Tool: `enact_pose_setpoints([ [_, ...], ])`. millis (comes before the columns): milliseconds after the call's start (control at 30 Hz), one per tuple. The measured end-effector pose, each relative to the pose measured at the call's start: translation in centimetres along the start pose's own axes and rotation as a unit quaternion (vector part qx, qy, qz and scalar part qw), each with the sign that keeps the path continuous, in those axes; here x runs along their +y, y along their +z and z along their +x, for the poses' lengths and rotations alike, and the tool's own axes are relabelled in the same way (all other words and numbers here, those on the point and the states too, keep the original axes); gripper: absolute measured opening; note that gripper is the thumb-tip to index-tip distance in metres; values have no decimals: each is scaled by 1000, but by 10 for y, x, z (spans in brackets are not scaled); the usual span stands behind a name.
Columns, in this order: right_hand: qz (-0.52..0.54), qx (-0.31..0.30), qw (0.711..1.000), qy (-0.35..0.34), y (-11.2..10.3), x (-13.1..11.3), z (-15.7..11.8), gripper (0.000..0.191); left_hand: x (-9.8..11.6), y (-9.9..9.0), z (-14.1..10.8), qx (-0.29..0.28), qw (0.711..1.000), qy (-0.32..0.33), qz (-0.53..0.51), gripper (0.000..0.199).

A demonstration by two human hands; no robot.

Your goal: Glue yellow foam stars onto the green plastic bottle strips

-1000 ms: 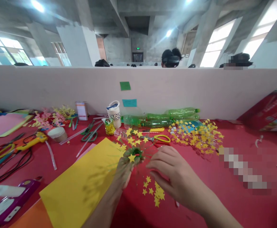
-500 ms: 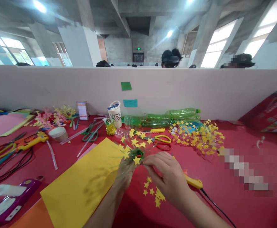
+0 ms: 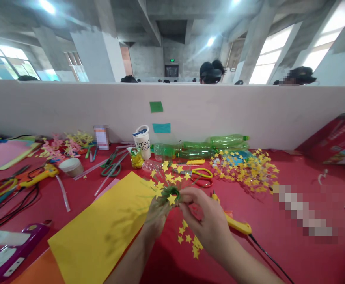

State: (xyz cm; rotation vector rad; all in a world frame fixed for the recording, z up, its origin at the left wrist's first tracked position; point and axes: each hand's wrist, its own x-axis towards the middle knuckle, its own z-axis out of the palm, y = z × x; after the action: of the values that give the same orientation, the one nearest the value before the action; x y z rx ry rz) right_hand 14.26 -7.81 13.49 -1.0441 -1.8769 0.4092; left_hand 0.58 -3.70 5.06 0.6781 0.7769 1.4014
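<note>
My left hand (image 3: 157,217) is closed around a cut green plastic bottle piece (image 3: 173,191). Its thin strips fan outward, and yellow paper stars (image 3: 169,178) are fixed to several of their tips. With thumb and forefinger, my right hand (image 3: 209,221) pinches the right side of this piece, beside a star near its opening. Whether a single strip or a star sits between those fingertips is too small to tell. Below the hands, loose yellow stars (image 3: 188,238) lie on the red tabletop (image 3: 172,256). A yellow glue gun (image 3: 239,225) rests just behind my right hand.
Yellow paper (image 3: 101,232) lies at left. Scissors (image 3: 202,173), green bottles (image 3: 198,153) and a white cup (image 3: 143,142) stand or lie toward the partition (image 3: 71,112). A finished-looking star cluster (image 3: 252,169) is at right. A purple tool (image 3: 15,252) and another glue gun (image 3: 40,176) are at left.
My right fingertips have shifted slightly up along the right side of the bottle piece, and the thumb and forefinger are bent more. My left hand keeps its hold.
</note>
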Motion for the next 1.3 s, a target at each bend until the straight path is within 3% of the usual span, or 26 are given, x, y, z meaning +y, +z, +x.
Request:
enact_pose_setpoints([
  [100, 0, 15, 1000, 2, 3, 3, -1, 28, -1, -1, 0, -7, 1000, 9, -18, 24],
  [400, -27, 46, 998, -33, 0, 2, -1, 16, -7, -8, 2, 25, 999, -5, -31, 30],
  [667, 18, 31, 999, 16, 0, -3, -1, 21, -5, -4, 2, 48, 998, -1, -35, 38],
  [1100, 59, 23, 998, 11, -3, -6, 1, 18, -3, -1, 3, 6, 999, 10, -45, 25],
  [1300, 71, 15, 996, 49, -6, -11, 3, 17, -6, -7, 7, 0, 999, 4, -48, 25],
])
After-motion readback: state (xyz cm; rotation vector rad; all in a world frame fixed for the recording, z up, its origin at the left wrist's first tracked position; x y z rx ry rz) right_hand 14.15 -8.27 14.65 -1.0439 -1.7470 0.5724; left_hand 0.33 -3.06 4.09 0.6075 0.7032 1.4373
